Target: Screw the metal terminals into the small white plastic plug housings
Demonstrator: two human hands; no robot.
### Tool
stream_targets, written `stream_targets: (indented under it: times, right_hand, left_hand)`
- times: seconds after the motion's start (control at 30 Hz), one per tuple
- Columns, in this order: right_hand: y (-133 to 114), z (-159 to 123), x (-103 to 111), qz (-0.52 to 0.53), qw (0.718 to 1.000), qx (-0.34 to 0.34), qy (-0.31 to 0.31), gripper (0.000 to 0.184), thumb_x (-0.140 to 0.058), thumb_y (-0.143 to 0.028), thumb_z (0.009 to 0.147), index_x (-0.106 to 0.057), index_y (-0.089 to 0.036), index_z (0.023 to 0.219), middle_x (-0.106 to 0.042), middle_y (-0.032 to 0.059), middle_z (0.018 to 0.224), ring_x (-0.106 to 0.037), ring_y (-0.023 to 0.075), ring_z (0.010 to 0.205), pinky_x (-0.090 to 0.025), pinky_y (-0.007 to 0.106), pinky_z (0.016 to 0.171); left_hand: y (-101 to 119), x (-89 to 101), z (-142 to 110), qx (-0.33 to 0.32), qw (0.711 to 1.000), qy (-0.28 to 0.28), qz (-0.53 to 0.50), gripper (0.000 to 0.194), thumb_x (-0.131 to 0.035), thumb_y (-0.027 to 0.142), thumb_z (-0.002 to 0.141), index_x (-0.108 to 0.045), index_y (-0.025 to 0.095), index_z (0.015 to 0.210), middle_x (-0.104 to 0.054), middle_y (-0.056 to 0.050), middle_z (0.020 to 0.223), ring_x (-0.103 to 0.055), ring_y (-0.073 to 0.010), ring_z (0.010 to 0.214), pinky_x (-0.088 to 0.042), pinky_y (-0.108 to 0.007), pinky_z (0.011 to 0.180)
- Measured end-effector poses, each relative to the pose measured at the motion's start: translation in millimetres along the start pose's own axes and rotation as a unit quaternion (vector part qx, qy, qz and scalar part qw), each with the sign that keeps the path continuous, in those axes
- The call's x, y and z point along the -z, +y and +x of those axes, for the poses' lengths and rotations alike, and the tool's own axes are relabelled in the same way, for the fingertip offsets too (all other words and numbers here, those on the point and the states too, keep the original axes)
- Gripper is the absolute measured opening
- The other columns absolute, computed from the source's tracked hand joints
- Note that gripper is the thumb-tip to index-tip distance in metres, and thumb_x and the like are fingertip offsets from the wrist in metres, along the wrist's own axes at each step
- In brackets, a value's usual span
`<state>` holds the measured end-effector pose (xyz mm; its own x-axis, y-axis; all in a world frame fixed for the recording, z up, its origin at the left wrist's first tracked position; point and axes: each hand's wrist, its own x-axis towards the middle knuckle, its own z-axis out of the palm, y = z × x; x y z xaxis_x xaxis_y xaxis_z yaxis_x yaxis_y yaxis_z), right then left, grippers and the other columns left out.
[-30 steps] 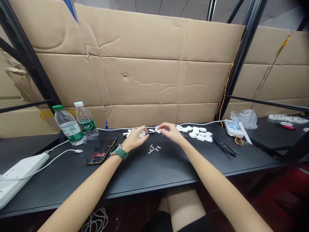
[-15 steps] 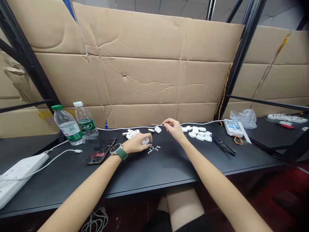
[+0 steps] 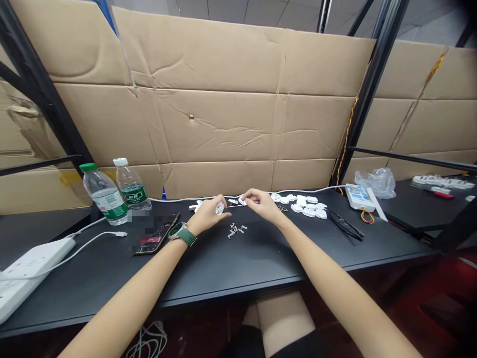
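My left hand point(image 3: 207, 217) is closed, holding a white rounded plastic piece point(image 3: 219, 208) with small holes between thumb and fingers. More white plastic parts point(image 3: 195, 206) lie partly hidden behind it. My right hand point(image 3: 264, 206) pinches a thin, light rod point(image 3: 236, 206) that points left towards the left hand; its exact kind is not clear. Another white piece point(image 3: 242, 200) is at the right fingertips, partly covered, and I cannot tell whether they touch it. A small white part with dark bits point(image 3: 233, 202) lies between the hands. Small metal clips point(image 3: 236, 230) are heaped in front.
Several white plastic pieces point(image 3: 309, 211) and small brass bits point(image 3: 282, 209) lie right of my right hand, beside black glasses point(image 3: 345, 226). At left are a phone point(image 3: 158, 237), two bottles point(image 3: 108, 201) and a power strip point(image 3: 33, 271). A cardboard wall point(image 3: 223, 129) stands behind.
My right hand has come lower and slightly left with the rod, towards the white piece at the back. My left hand has drawn a little left and up, still holding its piece, uncovering the clips.
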<state>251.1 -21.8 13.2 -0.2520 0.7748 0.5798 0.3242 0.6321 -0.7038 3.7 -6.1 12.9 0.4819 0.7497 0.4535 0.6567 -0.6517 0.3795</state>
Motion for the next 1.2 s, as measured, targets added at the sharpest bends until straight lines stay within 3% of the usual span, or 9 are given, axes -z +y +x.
stream_targets:
  times: [0.43,0.6,0.8,1.2]
  right_hand:
    - [2.0,-0.5,-1.3,0.006,1.0,0.008,-0.001,0.017,-0.057,-0.029,0.088,-0.069,-0.02,0.095,-0.072,0.0019,0.088,-0.063,0.0152,0.073,-0.046,0.028,0.072]
    - [3.1,-0.7,-1.5,-0.005,1.0,0.017,-0.007,0.017,-0.056,-0.029,0.089,-0.068,-0.02,0.096,-0.067,-0.0005,0.078,-0.06,0.0151,0.071,-0.045,0.028,0.072]
    - [-1.4,-3.9,-0.4,-0.022,0.999,0.022,-0.042,0.016,-0.056,-0.032,0.089,-0.064,-0.022,0.099,-0.051,-0.0063,0.061,-0.047,0.0133,0.058,-0.041,0.027,0.066]
    - [-9.6,-6.4,0.9,-0.047,0.997,0.058,-0.03,0.016,-0.057,-0.031,0.087,-0.063,-0.023,0.1,-0.049,-0.0063,0.063,-0.043,0.0131,0.059,-0.04,0.027,0.067]
  left_hand:
    - [0.9,0.6,-0.7,-0.009,1.0,-0.009,-0.007,0.029,-0.073,0.044,0.084,-0.057,0.023,0.095,-0.065,0.001,0.08,-0.06,-0.018,0.073,-0.039,-0.027,0.067]
    - [1.6,1.0,-1.0,-0.013,1.0,-0.012,-0.01,0.028,-0.072,0.044,0.084,-0.057,0.023,0.095,-0.066,0.001,0.082,-0.061,-0.0185,0.074,-0.04,-0.027,0.068]
    - [1.3,0.6,-1.0,-0.008,1.0,-0.016,-0.005,0.026,-0.072,0.043,0.084,-0.058,0.023,0.095,-0.067,0.0,0.083,-0.062,-0.0194,0.075,-0.041,-0.028,0.068]
    - [1.5,-1.1,-0.2,-0.004,1.0,-0.001,0.002,0.024,-0.069,0.042,0.085,-0.058,0.023,0.094,-0.066,0.001,0.079,-0.059,-0.0183,0.069,-0.04,-0.028,0.066]
